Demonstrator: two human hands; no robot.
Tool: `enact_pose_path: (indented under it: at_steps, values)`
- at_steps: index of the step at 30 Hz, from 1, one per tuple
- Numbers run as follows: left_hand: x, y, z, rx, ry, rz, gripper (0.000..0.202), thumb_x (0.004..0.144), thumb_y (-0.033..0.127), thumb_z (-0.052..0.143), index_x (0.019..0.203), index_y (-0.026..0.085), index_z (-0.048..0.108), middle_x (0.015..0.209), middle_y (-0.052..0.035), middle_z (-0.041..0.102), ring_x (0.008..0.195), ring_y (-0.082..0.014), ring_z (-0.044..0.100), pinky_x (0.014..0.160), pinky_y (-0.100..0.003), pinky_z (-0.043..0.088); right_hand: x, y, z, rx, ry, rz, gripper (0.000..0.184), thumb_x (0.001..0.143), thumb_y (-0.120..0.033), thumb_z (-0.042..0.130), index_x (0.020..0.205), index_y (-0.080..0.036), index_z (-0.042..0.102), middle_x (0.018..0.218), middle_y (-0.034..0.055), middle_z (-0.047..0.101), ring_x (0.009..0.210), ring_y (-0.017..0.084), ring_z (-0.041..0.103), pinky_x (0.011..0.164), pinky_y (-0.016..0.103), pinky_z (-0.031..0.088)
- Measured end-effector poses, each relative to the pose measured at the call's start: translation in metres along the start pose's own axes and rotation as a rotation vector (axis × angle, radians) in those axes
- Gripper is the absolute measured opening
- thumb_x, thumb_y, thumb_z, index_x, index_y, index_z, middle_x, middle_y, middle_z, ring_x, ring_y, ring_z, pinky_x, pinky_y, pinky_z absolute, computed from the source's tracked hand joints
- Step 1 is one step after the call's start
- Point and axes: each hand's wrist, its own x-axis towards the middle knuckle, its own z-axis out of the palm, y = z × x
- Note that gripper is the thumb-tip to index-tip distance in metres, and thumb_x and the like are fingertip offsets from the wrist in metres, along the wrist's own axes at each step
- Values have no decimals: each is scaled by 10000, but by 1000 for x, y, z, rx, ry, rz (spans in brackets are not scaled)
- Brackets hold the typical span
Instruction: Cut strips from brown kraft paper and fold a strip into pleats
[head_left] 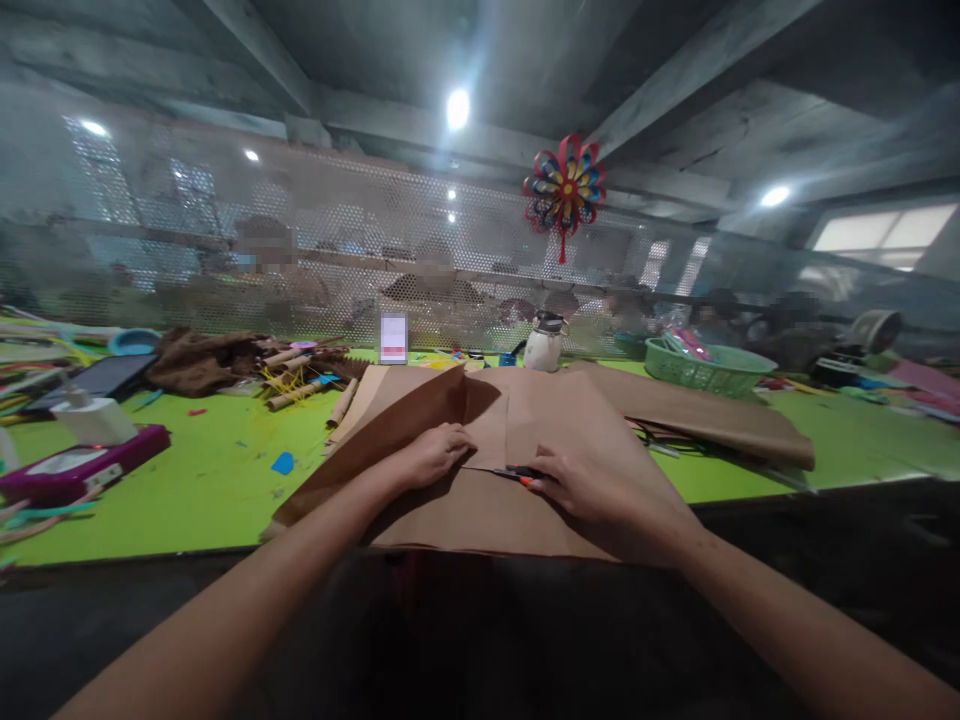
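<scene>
A large sheet of brown paper (pixel 570 420) lies on the green table (pixel 210 480), partly folded up on the left. My left hand (pixel 431 455) pinches the cut edge of the paper, fingers closed on it. My right hand (pixel 600 490) is closed round scissors (pixel 517 473) with orange and black handles, whose blades lie on the paper and point left toward my left hand.
A green basket (pixel 705 365) stands at the back right and a white kettle (pixel 544 345) at the back middle. Paper rolls and brown scraps (pixel 292 380) lie back left. A purple box (pixel 75 465) and white charger (pixel 94 420) sit at the left. Mesh fencing (pixel 337 250) runs behind.
</scene>
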Motion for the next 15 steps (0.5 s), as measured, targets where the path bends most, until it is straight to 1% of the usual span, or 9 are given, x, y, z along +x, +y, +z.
enact_pose_path:
  at_steps: [4,9,11,15]
  values:
    - [-1,1,-1,-23,19,-29,299,894,232,353,1005,177,625,988,-67,631,902,-163,560,826,-262,415,-4,-5,1,-38,10,-12,396,944,-378,305,1030,-169,631,933,94,581,792,174,542,767,299,408]
    - [0,0,2,-22,20,-20,298,859,165,361,970,162,638,1005,-82,640,926,-172,569,848,-271,420,-16,-13,-6,7,-8,-16,401,953,-352,280,1030,-190,639,953,92,590,837,175,550,809,297,404]
    - [0,1,0,-17,19,-30,302,849,150,365,964,146,644,999,-92,639,913,-173,576,838,-263,428,-12,-15,-7,16,-5,-10,398,949,-359,292,1044,-189,639,960,95,602,852,182,554,824,303,404]
    - [1,6,-5,27,-3,-42,316,844,140,365,978,116,650,996,-111,644,917,-184,580,837,-268,430,7,-22,-4,19,39,7,386,929,-386,336,1084,-193,632,996,94,626,908,206,559,859,326,398]
